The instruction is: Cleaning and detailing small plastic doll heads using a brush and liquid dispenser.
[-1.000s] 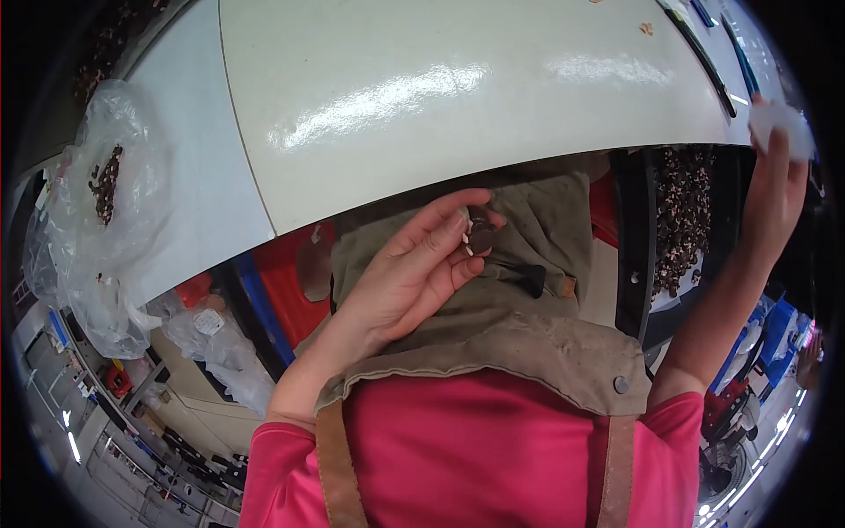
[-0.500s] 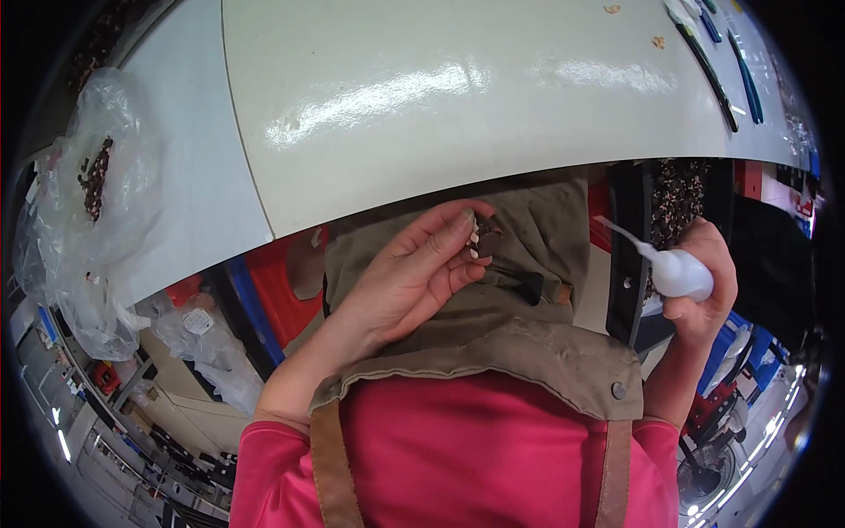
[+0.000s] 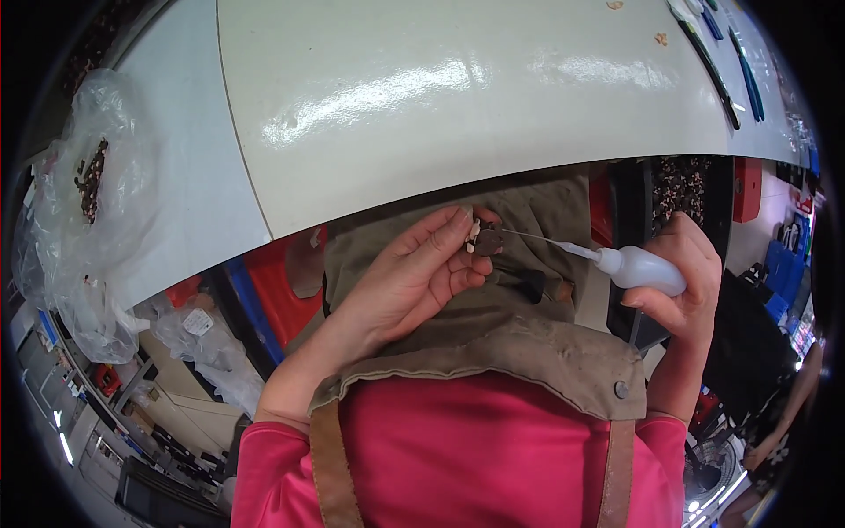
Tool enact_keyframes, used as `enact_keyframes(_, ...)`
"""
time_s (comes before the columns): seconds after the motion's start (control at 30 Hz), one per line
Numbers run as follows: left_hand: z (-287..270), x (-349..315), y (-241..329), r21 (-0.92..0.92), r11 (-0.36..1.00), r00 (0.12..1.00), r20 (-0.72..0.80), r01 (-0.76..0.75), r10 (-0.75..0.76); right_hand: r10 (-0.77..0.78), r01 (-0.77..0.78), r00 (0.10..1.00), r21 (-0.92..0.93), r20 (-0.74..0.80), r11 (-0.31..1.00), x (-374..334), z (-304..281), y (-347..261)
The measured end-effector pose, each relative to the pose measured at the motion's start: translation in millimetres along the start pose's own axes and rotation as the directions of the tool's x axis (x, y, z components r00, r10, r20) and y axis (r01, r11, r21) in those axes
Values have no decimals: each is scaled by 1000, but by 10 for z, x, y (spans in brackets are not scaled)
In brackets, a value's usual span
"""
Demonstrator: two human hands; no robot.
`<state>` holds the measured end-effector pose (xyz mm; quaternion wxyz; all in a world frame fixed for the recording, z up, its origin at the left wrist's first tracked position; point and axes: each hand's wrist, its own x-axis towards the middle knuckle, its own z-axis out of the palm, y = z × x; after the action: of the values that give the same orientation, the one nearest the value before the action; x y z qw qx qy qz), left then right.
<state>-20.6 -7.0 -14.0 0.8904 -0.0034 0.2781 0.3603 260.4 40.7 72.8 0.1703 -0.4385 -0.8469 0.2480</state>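
My left hand [image 3: 431, 260] pinches a small dark brown piece [image 3: 489, 243] with pale bits along its left side, above the apron on my lap. Its exact kind is too small to make out. Wrapped in my right hand [image 3: 691, 277] is a translucent white squeeze bottle [image 3: 647, 271], tilted on its side with its nozzle toward the left. A long thin tip runs from the nozzle to the right edge of the dark piece; whether it touches cannot be told.
A black bin [image 3: 632, 202] of small dark and pale pieces stands right, below the table edge. The white table [image 3: 370, 167] spans ahead, with pliers-like tools [image 3: 748, 75] and a dark slim tool [image 3: 709, 70] far right. A clear plastic bag [image 3: 123, 194] lies left. Someone's arm [image 3: 788, 409] shows lower right.
My right hand has moved left with the bottle and levelled it, bringing the thin tip to the dark piece. The left hand has barely moved. A person's arm has appeared at the lower right.
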Motion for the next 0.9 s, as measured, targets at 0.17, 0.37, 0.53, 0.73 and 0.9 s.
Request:
enact_keyframes(0.17, 19, -19, 15, 33, 999, 1000, -5, -5, 6, 8, -8, 1000, -29, 20, 1000, 24, -3, -52)
enact_keyframes(0.37, 28, -1, -23, 45, 999, 1000, -11, -10, 10, -13, 15, 999, -51, 34, 999, 14, -3, -33)
enact_keyframes(0.53, 42, 9, -25, 57, 998, 1000, -24, -6, 8, -7, 9, 1000, -70, 28, 998, 17, -29, -43)
enact_keyframes(0.73, 49, 16, -45, 32, 999, 1000, -15, 3, -2, -11, 15, 999, -82, 41, 996, 18, -59, -47)
enact_keyframes(0.9, 89, 12, -45, 21, 1000, 999, -41, -13, 14, -5, 8, 999, -84, 39, 996, 23, -72, -70)
